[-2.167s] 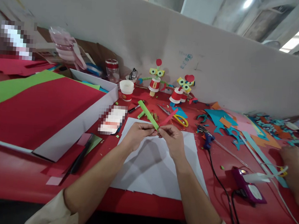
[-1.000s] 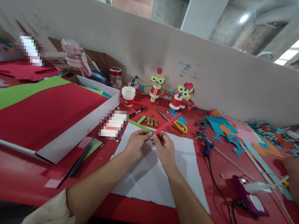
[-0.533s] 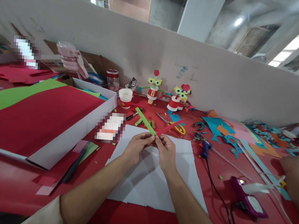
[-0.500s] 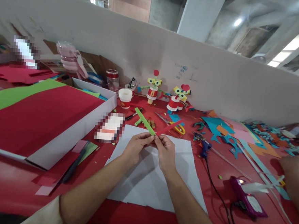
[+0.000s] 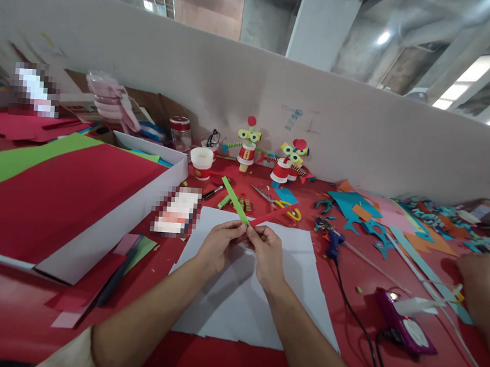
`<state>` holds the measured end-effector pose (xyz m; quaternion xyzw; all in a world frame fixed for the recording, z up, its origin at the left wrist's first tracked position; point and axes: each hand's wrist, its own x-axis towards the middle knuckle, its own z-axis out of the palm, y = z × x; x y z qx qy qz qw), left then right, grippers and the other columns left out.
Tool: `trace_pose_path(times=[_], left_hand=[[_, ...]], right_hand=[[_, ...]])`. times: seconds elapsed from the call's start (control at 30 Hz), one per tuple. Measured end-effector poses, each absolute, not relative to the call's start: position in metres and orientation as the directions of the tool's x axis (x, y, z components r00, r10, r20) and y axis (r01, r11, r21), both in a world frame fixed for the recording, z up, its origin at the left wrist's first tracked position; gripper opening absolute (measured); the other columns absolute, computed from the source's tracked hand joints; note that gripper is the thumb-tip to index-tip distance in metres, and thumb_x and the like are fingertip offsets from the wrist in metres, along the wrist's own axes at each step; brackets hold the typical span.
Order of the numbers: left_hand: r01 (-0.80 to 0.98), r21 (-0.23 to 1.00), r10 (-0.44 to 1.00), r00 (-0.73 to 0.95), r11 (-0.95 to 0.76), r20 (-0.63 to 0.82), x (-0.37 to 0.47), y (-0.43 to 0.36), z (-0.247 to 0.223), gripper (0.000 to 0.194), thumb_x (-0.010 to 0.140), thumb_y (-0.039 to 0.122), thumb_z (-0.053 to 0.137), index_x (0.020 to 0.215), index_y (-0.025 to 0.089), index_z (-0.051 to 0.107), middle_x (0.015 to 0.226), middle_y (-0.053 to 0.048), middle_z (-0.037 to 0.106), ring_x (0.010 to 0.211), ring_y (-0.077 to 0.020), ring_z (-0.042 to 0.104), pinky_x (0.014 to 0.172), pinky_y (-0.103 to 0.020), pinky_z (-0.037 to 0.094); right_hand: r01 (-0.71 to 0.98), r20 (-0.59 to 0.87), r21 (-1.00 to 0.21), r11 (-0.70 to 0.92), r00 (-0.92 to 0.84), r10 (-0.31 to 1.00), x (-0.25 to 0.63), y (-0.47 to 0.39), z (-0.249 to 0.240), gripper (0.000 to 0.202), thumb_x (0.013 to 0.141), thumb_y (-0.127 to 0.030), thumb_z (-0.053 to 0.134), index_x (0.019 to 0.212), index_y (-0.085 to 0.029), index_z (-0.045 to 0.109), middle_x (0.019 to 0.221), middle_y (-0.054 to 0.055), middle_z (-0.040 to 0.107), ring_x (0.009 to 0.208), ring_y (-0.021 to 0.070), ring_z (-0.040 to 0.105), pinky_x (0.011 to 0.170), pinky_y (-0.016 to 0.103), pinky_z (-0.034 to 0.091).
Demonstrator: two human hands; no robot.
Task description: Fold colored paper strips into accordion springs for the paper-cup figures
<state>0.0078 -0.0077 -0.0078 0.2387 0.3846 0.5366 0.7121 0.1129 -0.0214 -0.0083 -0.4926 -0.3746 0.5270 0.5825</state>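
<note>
Over the white paper sheets (image 5: 256, 313), my left hand (image 5: 223, 242) and my right hand (image 5: 268, 249) meet with fingers closed. Between them they pinch a green paper strip (image 5: 234, 198) and a red paper strip (image 5: 274, 212) where the two join. The green one points up and left, the red one up and right, making a V. My fingers cover the joined ends. Just beyond lie folded green paper springs (image 5: 226, 201) and yellow-handled scissors (image 5: 293, 210).
Paper-cup figures (image 5: 247, 153) stand by the wall. A white box (image 5: 110, 244) holding coloured paper is at left. On the right are a glue gun (image 5: 333, 243) with its cord, a purple power strip (image 5: 407, 326), paper scraps (image 5: 355, 205) and another person's hand (image 5: 477, 272).
The whole view has shifted slightly. Both hands still pinch the strips at the join, which look nearly the same, with the green strip a little steeper.
</note>
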Motion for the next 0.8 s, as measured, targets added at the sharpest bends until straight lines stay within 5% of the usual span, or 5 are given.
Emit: trace_pose_path(times=[0.37,0.8], left_hand=[[-0.507,0.747,0.899,0.308,0.431,-0.311,-0.005,-0.005,0.003,0.022,0.054,0.018,0.080,0.055,0.013,0.058,0.055,0.003,0.053,0.052,-0.0060,0.048,0.058,-0.020,0.042],[-0.460,0.651,0.788,0.468,0.604,-0.399,-0.014,-0.003,0.008,0.016,0.059,0.016,0.077,0.063,0.013,0.062,0.059,0.000,0.057,0.062,-0.0106,0.055,0.074,-0.029,0.048]], right_hand=[[0.072,0.234,-0.970,0.234,-0.006,0.972,0.128,-0.015,-0.004,0.018,0.068,-0.028,0.073,0.085,-0.022,0.069,0.089,0.003,0.066,0.080,0.0170,0.060,0.069,0.029,0.048],[0.109,0.384,-0.919,0.380,0.024,0.923,0.126,-0.014,-0.013,0.006,0.072,-0.020,0.067,0.070,-0.023,0.072,0.081,0.001,0.061,0.073,0.0145,0.058,0.067,0.027,0.046]])
